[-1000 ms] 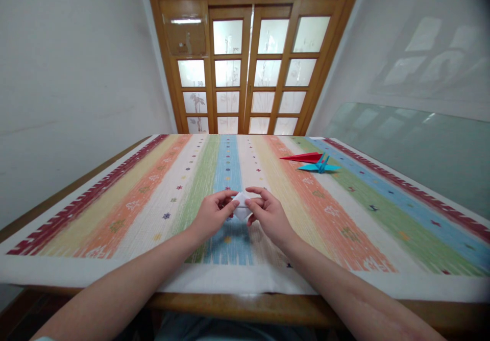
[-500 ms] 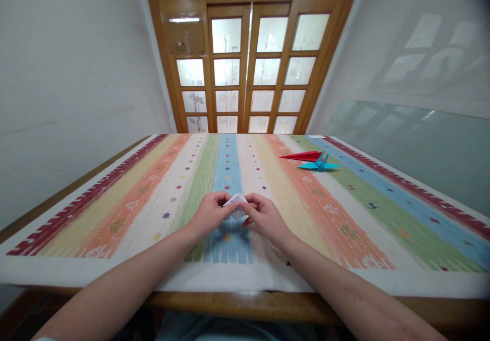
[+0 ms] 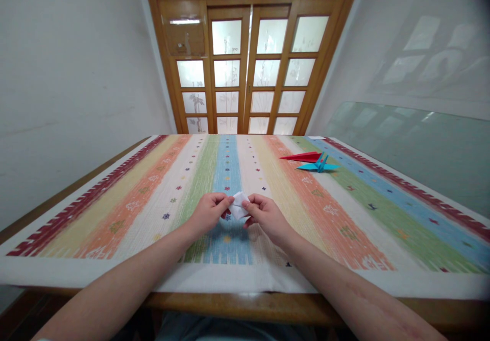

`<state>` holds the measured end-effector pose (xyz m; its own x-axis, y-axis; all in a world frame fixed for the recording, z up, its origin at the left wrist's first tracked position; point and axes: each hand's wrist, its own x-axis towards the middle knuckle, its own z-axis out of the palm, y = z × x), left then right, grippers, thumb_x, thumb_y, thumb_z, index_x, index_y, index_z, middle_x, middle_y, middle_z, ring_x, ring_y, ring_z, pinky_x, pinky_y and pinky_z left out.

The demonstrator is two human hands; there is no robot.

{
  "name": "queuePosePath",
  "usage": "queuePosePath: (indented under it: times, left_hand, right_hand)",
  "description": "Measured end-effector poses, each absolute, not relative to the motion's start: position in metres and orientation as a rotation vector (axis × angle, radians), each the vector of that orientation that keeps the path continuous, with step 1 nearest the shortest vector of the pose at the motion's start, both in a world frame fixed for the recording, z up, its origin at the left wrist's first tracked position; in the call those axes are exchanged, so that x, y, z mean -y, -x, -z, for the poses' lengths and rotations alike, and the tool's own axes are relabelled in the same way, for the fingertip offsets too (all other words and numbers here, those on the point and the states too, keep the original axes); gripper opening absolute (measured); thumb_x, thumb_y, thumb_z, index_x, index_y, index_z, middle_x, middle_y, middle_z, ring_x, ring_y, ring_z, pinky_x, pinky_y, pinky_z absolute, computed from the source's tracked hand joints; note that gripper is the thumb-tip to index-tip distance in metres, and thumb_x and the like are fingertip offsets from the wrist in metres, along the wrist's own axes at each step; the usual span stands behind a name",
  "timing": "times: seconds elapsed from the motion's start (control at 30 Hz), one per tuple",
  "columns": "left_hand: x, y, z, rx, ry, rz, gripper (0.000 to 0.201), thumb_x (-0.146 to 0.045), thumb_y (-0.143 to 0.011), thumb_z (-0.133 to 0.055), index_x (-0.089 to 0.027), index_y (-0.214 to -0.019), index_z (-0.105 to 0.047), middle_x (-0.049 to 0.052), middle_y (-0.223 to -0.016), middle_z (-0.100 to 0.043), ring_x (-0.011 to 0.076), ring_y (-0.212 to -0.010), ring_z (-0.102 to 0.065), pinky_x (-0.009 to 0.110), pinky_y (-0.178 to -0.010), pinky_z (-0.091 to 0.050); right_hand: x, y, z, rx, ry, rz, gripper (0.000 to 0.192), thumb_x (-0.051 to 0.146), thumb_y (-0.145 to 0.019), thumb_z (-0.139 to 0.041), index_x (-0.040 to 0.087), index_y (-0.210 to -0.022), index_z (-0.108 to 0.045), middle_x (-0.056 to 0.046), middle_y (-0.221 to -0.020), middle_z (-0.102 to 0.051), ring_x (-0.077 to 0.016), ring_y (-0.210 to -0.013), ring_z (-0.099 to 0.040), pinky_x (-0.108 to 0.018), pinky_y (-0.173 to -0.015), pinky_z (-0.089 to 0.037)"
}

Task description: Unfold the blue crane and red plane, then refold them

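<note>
A small piece of folded white paper is held up between my two hands, just above the tablecloth. My left hand pinches its left corner between thumb and curled fingers. On the other side, my right hand grips the right edge, its thumb lying on the paper's face and the fingers bent behind. The paper looks roughly diamond-shaped, with fold lines across its front; its back is hidden from me.
A blue paper crane rests on the striped tablecloth to the right, close beside a red paper plane. The table's wooden edge runs along the front. Beyond the table stand wooden doors with glass panes.
The thumbs have moved apart, my left hand shifting slightly left toward the corner. More of the white paper's front face shows now. The crane and plane have stayed put.
</note>
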<state>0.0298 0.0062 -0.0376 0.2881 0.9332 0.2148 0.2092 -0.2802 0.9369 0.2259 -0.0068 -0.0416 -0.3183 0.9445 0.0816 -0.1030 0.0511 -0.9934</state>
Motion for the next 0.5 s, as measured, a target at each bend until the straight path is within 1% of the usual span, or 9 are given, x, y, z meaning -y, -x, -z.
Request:
queuePosePath:
  times: [0.07,0.13,0.2,0.27,0.33,0.37,0.43,0.5]
  left_hand:
    - [-0.007,-0.029,0.037,-1.048,-1.704,-1.064,0.045,-0.053,-0.090,-0.058,-0.015,-0.067,-0.064,0.001,-0.057,-0.057,0.0115,-0.053,-0.051,0.023,-0.052,-0.041]
    - [-0.008,-0.028,0.038,-1.059,-1.717,-1.093,0.041,-0.052,-0.090,-0.060,-0.015,-0.073,-0.067,0.000,-0.062,-0.058,0.0108,-0.055,-0.051,0.022,-0.051,-0.041]
    - [-0.010,-0.027,0.039,-1.073,-1.718,-1.122,0.036,-0.051,-0.089,-0.063,-0.015,-0.082,-0.069,-0.001,-0.063,-0.056,0.0096,-0.054,-0.048,0.021,-0.049,-0.040]
    - [-0.010,-0.027,0.039,-1.063,-1.681,-1.135,0.035,-0.051,-0.088,-0.065,-0.016,-0.090,-0.070,-0.003,-0.062,-0.053,0.0087,-0.051,-0.047,0.020,-0.046,-0.040]
    - [-0.008,-0.028,0.038,-0.996,-1.597,-1.125,0.038,-0.053,-0.087,-0.066,-0.016,-0.097,-0.069,-0.002,-0.066,-0.056,0.0096,-0.053,-0.051,0.021,-0.047,-0.044]
    - [-0.007,-0.029,0.037,-0.949,-1.547,-1.112,0.041,-0.055,-0.086,-0.067,-0.016,-0.099,-0.068,0.000,-0.071,-0.059,0.0111,-0.058,-0.055,0.022,-0.049,-0.047]
    - [-0.004,-0.031,0.034,-0.872,-1.440,-1.079,0.045,-0.059,-0.085,-0.066,-0.015,-0.100,-0.067,0.004,-0.082,-0.064,0.0156,-0.070,-0.064,0.025,-0.055,-0.053]
    - [-0.001,-0.033,0.031,-0.851,-1.352,-1.057,0.047,-0.061,-0.084,-0.065,-0.015,-0.095,-0.065,0.006,-0.084,-0.066,0.0177,-0.075,-0.066,0.027,-0.057,-0.055]
  right_hand:
    - [0.007,-0.226,0.042,1.466,0.902,-1.394,0.034,0.052,-0.084,-0.072,0.019,-0.087,-0.066,-0.003,-0.078,-0.068,-0.0162,-0.068,-0.064,-0.029,-0.057,-0.056]
    - [0.007,-0.227,0.042,1.533,0.914,-1.306,0.030,0.049,-0.085,-0.072,0.020,-0.089,-0.068,-0.004,-0.080,-0.069,-0.0173,-0.069,-0.064,-0.030,-0.057,-0.056]
    - [0.007,-0.230,0.042,1.579,0.945,-1.134,0.024,0.045,-0.085,-0.072,0.021,-0.087,-0.071,-0.004,-0.081,-0.069,-0.0187,-0.071,-0.064,-0.031,-0.059,-0.055]
    - [0.007,-0.232,0.041,1.623,0.946,-0.907,0.017,0.041,-0.086,-0.072,0.024,-0.085,-0.074,-0.005,-0.086,-0.069,-0.0208,-0.079,-0.064,-0.033,-0.063,-0.054]
    - [0.007,-0.236,0.040,1.680,0.913,-0.695,0.011,0.037,-0.087,-0.072,0.027,-0.088,-0.077,-0.006,-0.090,-0.066,-0.0216,-0.086,-0.063,-0.033,-0.066,-0.053]
    - [0.008,-0.237,0.039,1.711,0.892,-0.606,0.009,0.035,-0.088,-0.072,0.028,-0.090,-0.078,-0.005,-0.090,-0.064,-0.0211,-0.085,-0.062,-0.033,-0.067,-0.052]
    - [0.010,-0.239,0.039,1.768,0.859,-0.472,0.011,0.030,-0.089,-0.070,0.030,-0.095,-0.079,-0.004,-0.085,-0.060,-0.0190,-0.080,-0.060,-0.033,-0.068,-0.050]
    - [0.011,-0.240,0.040,1.819,0.826,-0.388,0.014,0.026,-0.090,-0.069,0.031,-0.098,-0.079,-0.003,-0.082,-0.057,-0.0173,-0.076,-0.058,-0.032,-0.067,-0.048]
